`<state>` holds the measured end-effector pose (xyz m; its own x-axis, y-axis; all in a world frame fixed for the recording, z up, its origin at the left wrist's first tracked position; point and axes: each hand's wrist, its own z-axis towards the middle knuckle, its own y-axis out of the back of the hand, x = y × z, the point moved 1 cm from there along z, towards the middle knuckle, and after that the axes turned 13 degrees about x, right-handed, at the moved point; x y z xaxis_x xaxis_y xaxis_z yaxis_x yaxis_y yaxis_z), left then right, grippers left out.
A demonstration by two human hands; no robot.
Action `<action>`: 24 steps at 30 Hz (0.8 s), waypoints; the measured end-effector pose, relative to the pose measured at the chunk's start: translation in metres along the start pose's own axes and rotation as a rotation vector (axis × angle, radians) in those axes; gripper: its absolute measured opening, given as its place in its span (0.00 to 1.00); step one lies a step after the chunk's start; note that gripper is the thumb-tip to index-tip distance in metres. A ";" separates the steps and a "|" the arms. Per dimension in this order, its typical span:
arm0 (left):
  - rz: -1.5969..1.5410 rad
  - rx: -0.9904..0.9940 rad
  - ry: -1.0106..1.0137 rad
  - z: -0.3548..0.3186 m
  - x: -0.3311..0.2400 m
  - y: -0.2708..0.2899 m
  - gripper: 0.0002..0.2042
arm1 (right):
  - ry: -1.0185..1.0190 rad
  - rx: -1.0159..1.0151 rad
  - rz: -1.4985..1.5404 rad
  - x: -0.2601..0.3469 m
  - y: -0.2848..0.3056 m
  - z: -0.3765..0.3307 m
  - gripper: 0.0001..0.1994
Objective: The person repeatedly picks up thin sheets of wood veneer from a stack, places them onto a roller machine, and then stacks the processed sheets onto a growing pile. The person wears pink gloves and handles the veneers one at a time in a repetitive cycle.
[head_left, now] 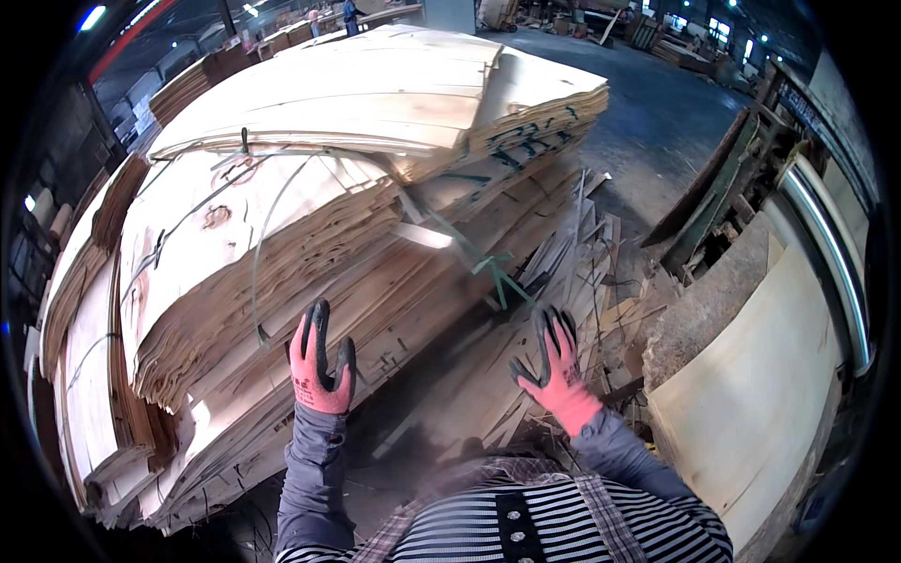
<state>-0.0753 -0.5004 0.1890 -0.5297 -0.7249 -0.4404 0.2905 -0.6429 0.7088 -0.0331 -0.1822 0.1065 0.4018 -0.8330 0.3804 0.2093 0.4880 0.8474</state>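
Note:
Both my hands wear pink gloves with dark fingers, and both are raised in front of me holding nothing. My left hand (322,368), its thumb apart from the fingers, is in front of the near edge of a stack of thin wood veneer sheets (206,225). My right hand (556,368) has its fingers stretched out over scattered veneer strips (563,291). Green strapping (495,267), knotted, hangs between the stacks and my right hand. A second stack of veneer (375,84) lies behind and on top, with dark marks on its edge.
At right, a curved veneer sheet (751,385) lies beside a shiny metal roller (831,253). Dark boards (699,183) lean against machinery there. More bundled veneer (89,375) stands at far left. Beyond is a concrete floor (666,131); a distant person (352,17) is at the back.

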 end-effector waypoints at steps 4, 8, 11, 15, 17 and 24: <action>-0.018 0.031 0.019 0.009 0.020 -0.007 0.29 | 0.057 -0.078 -0.071 -0.005 0.014 0.094 0.46; -0.315 0.043 0.095 0.029 0.021 -0.015 0.22 | 0.047 -0.158 -0.196 -0.037 0.025 0.212 0.48; -0.515 0.118 0.096 0.071 0.016 -0.018 0.21 | 0.092 -0.256 -0.419 -0.072 0.023 0.298 0.51; -0.845 0.167 0.206 0.116 0.028 -0.034 0.19 | 0.477 -0.435 -0.245 -0.074 0.018 0.360 0.46; -1.111 0.179 0.309 0.137 0.029 -0.040 0.19 | 0.615 -0.443 -0.311 -0.075 0.003 0.365 0.43; -2.100 0.161 0.486 0.224 0.054 -0.162 0.23 | 0.809 -0.552 -0.172 -0.087 0.043 0.397 0.18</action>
<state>-0.3298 -0.3803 0.1741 0.3023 0.8252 -0.4771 -0.3588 -0.3653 -0.8590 -0.4130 -0.1920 0.2565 0.7712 -0.5750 -0.2732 0.6248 0.6014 0.4980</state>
